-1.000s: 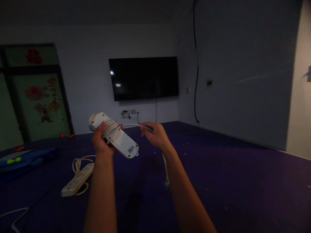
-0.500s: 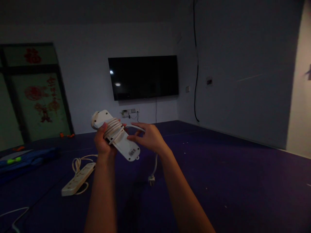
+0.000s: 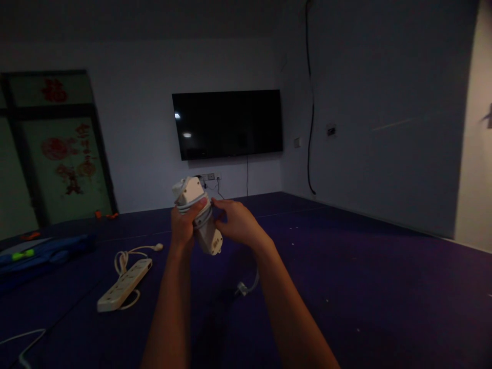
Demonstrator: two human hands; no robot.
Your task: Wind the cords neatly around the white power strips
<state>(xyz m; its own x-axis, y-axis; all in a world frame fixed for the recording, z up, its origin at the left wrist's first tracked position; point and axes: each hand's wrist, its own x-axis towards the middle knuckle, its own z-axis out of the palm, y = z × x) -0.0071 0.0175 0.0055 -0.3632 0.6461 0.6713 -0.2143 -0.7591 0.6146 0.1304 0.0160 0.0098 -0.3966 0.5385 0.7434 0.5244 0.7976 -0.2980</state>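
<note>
One bare left hand (image 3: pixel 182 225) is clamped around one oblong white plastic power strip (image 3: pixel 210 237), held tilted above the surface; pale cord (image 3: pixel 207 209) wraps its middle. One bare right hand (image 3: pixel 240 220) has its fingers bent just beside the windings; cannot tell whether they grip the cord. One pale plug (image 3: pixel 243 288) shows below it. One second white power strip (image 3: pixel 125 284) lies to the left on the smooth, dark purple surface (image 3: pixel 365 277). Beyond: one blue cloth heap (image 3: pixel 65 248); one black flat-screen television (image 3: pixel 230 123) on the pale wall (image 3: pixel 134 123). Room dim.
</note>
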